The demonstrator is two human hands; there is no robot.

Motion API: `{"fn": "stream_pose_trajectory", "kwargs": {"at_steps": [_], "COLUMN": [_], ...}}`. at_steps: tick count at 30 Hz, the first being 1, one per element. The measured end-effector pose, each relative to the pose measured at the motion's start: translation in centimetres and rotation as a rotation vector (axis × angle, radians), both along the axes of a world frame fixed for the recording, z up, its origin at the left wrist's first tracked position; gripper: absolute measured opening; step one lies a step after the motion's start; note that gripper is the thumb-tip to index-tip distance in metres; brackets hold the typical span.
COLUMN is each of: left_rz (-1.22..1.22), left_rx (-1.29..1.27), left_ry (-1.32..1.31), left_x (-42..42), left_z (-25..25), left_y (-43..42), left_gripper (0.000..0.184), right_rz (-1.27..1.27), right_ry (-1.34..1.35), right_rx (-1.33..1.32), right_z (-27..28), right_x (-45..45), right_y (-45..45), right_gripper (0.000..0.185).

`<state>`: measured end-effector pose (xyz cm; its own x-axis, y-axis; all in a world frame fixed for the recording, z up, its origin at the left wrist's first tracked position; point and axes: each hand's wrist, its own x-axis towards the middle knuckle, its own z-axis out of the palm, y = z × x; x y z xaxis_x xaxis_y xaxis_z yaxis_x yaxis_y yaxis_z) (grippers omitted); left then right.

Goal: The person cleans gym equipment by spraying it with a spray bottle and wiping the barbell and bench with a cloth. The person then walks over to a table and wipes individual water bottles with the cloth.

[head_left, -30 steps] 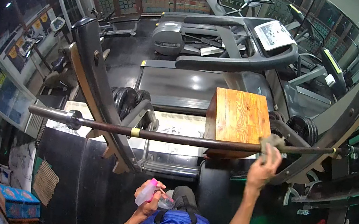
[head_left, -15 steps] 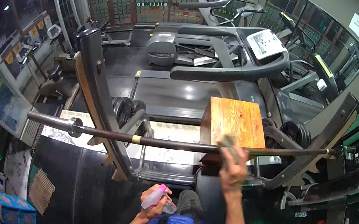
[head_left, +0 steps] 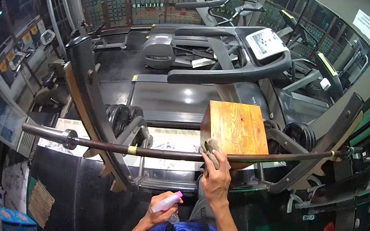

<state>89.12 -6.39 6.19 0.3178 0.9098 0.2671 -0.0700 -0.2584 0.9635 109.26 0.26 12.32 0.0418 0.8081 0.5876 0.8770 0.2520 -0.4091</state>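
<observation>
A long barbell (head_left: 168, 155) lies across the rack in front of me, with a shiny sleeve at its left end and yellow tape marks. My right hand (head_left: 216, 178) is closed around a greyish cloth (head_left: 211, 149), which is pressed over the bar near its middle. Low by my body, my left hand (head_left: 162, 210) grips a spray bottle (head_left: 166, 203) with a pink top and a translucent body. Just behind the bar stands a wooden box (head_left: 237, 127), beside the cloth.
Dark rack uprights (head_left: 93, 99) rise on the left and right (head_left: 331, 141). Weight plates (head_left: 118, 117) hang behind the bar on both sides. Beyond stands a treadmill (head_left: 235, 55). A blue patterned box (head_left: 13, 221) and flattened cardboard (head_left: 39, 203) are at lower left.
My right hand has slid the cloth leftward along the bar, from in front of the box to near its left edge. My left hand keeps the spray bottle. The view has shifted slightly.
</observation>
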Motion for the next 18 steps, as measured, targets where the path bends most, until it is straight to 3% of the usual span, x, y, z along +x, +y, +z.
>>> {"fn": "stream_pose_trajectory", "kwargs": {"at_steps": [4, 7, 8, 12, 15, 18], "left_rz": [-0.002, 0.022, 0.021, 0.027, 0.009, -0.019], "left_rx": [0.110, 0.217, 0.118, 0.146, 0.157, 0.137], "left_ry": [0.055, 0.078, 0.072, 0.085, 0.091, 0.091], "left_x": [1.0, 1.8, 2.0, 3.2, 4.1, 4.9], "left_z": [-0.6, -1.2, -0.9, -0.9, -1.5, -1.5], "left_y": [1.3, 2.5, 2.5, 3.3, 3.7, 3.9], "left_gripper": [0.022, 0.023, 0.023, 0.026, 0.027, 0.028], "right_rz": [-0.040, -0.229, -0.279, -0.529, -0.619, -0.540], "right_ry": [-0.030, -0.029, -0.003, 0.022, 0.025, 0.035], "right_rx": [-0.003, -0.001, -0.027, -0.099, -0.064, -0.058], "right_z": [0.6, 0.8, 0.8, 1.2, 0.5, 0.9], "right_x": [4.8, 11.7, 14.9, 25.4, 27.6, 21.8], "right_y": [-0.7, -1.1, -1.1, -0.6, 0.4, 1.0], "right_gripper": [0.052, 0.045, 0.043, 0.038, 0.034, 0.035]}}
